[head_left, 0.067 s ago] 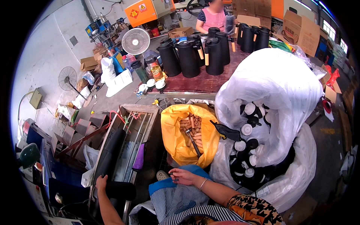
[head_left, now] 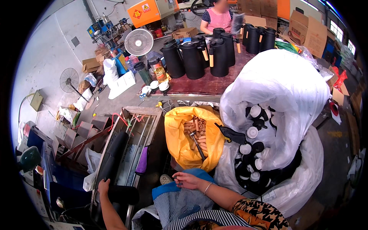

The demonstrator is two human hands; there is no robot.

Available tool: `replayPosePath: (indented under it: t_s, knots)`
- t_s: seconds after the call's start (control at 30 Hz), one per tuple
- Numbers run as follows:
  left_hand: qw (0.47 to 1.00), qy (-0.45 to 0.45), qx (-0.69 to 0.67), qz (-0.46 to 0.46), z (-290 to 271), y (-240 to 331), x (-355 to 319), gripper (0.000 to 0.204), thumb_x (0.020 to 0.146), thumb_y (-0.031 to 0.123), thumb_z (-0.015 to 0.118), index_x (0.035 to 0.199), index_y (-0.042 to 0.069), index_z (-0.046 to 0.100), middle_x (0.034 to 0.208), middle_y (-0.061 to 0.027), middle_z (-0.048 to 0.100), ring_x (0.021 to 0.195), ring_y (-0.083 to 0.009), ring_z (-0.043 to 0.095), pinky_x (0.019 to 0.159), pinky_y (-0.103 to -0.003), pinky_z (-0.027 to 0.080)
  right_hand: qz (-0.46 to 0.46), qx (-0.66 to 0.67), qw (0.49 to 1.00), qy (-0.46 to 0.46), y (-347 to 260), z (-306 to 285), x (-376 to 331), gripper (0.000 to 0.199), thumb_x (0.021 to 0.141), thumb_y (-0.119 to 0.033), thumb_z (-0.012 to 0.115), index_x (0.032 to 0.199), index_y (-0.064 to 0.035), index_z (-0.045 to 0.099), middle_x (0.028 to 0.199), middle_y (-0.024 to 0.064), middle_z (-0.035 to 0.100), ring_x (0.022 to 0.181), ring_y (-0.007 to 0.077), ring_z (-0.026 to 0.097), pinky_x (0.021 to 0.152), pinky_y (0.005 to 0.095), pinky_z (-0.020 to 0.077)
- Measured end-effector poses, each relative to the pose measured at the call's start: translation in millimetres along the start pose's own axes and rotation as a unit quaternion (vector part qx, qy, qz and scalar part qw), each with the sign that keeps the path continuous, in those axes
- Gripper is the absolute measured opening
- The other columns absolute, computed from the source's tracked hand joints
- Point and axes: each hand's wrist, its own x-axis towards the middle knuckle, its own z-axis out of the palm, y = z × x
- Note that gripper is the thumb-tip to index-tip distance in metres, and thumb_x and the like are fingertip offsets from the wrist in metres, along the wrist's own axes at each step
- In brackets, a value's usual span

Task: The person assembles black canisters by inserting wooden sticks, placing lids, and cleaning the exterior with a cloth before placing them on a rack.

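Observation:
My left hand (head_left: 103,186) is closed at the edge of the machine frame, up against a long black cylinder-like part (head_left: 112,155). Its fingertips are partly hidden, so what it grips is unclear. Over my striped, blue-edged apron (head_left: 184,203), my right hand (head_left: 186,180) has curled fingers. A small dark bit shows by its fingertips, too small to name. Just ahead of it stands a yellow sack (head_left: 174,142) of tan wood-coloured handles (head_left: 202,138), with a hammer (head_left: 197,147) lying on top.
White plastic sacks (head_left: 283,76) at the right hold black-and-white lids (head_left: 252,132). A black glove-like item (head_left: 232,135) hangs between sacks. Black jugs (head_left: 219,57) stand on a red table (head_left: 180,89); behind it is a co-worker (head_left: 218,19). A purple cloth (head_left: 142,161) hangs on the frame.
The co-worker's plastic bag has shifted slightly up and to the right. Both my hands stay where they were.

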Motion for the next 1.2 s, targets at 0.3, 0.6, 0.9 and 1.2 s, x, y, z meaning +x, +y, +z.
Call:
replayPosePath:
  t_s: [0.3,0.6,0.9,1.2]
  knots:
    - [1.0,-0.007,0.009,0.015,-2,-1,2,0.062,0.082,0.05,0.059,0.129,0.008,0.057,0.13,-0.0169,0.058,0.125,-0.0356,0.051,0.105,-0.056,0.03,0.005,0.006,1.0,-0.003,0,-1,0,0.024,0.097,-0.016,0.054,0.121,-0.0103,0.052,0.096,0.001,0.056,0.094,0.0129,0.055,0.089,0.0333,0.0454]
    - [1.0,0.007,0.003,0.002,3,-5,7,0.059,0.083,0.051,0.059,0.123,0.007,0.061,0.126,-0.0179,0.06,0.12,-0.037,0.053,0.102,-0.055,0.033,-0.002,0.008,0.999,-0.034,0,-1,1,0.024,0.097,-0.017,0.055,0.12,-0.0109,0.052,0.096,0.0005,0.056,0.094,0.0128,0.055,0.089,0.0331,0.045]
    - [1.0,-0.001,0.003,0.008,6,-12,15,0.063,0.083,0.053,0.059,0.127,0.008,0.059,0.129,-0.0165,0.059,0.124,-0.0358,0.052,0.103,-0.054,0.034,0.009,0.001,1.0,-0.002,-1,1,1,0.024,0.098,-0.016,0.054,0.121,-0.0102,0.053,0.097,0.0015,0.056,0.094,0.0134,0.055,0.09,0.0337,0.0451]
    - [1.0,-0.007,-0.011,0.026,5,-8,10,0.061,0.082,0.052,0.06,0.124,0.007,0.06,0.127,-0.0171,0.06,0.122,-0.0367,0.053,0.104,-0.059,0.03,0.003,0.005,1.0,-0.025,-2,1,0,0.025,0.097,-0.017,0.054,0.121,-0.0102,0.053,0.096,0.0013,0.054,0.093,0.0131,0.054,0.089,0.0335,0.0446]
